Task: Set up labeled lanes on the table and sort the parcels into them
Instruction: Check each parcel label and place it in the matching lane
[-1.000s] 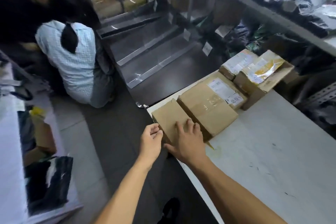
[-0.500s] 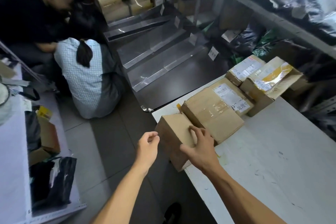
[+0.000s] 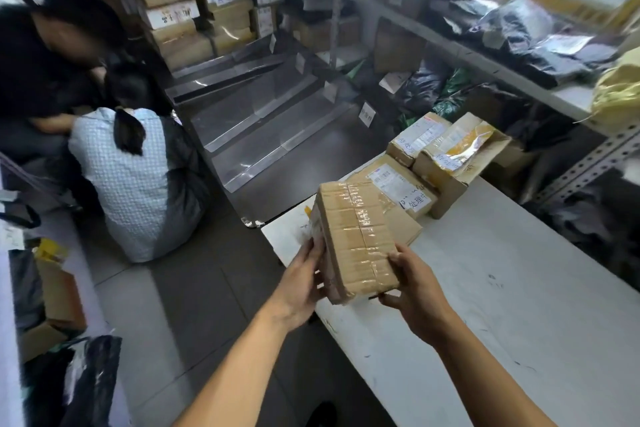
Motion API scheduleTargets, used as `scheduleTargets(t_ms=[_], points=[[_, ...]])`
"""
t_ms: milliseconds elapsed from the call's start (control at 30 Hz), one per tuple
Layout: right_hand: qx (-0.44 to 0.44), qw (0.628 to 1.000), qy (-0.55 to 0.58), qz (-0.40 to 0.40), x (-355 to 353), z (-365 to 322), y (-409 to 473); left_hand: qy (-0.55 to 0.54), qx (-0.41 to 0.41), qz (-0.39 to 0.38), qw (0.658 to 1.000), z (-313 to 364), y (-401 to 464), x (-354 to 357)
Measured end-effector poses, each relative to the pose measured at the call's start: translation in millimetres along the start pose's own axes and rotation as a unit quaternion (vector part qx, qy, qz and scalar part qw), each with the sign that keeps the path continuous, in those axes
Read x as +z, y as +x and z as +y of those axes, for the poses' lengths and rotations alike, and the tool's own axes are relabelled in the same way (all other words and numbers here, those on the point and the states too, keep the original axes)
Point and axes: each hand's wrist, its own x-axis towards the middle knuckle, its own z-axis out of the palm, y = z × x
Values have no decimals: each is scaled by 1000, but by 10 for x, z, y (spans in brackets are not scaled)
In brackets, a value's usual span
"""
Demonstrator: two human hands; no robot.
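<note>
We gripped a taped box [image 3: 356,239] between left hand [image 3: 302,282] and right hand [image 3: 414,291], fingers curled round it, above the table [image 3: 502,305].

table [image 3: 502,288] near half bare | far corner: parcels [image 3: 433,163] crowd

The held parcel [image 3: 356,239] hides part of the box [image 3: 405,229] behind it; its label print is too blurred to read.
</note>
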Motion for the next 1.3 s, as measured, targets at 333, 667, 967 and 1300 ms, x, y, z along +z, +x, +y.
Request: scheduleTargets(t_ms=[333,667,967,1300], points=[[-120,981,-119,90,-660,-217,-451,74,115,-66,988,-7,-58,1004],[-87,973,144,158,-1625,111,-1258,229,56,-203,950,-259,-236,2023],[-65,954,184,229,-2195,546,-2277,235,-21,-277,931,-965,-888,2771],[-68,944,220,236,-2534,773,-3288,255,-26,-320,912,-1410,-1602,3207]])
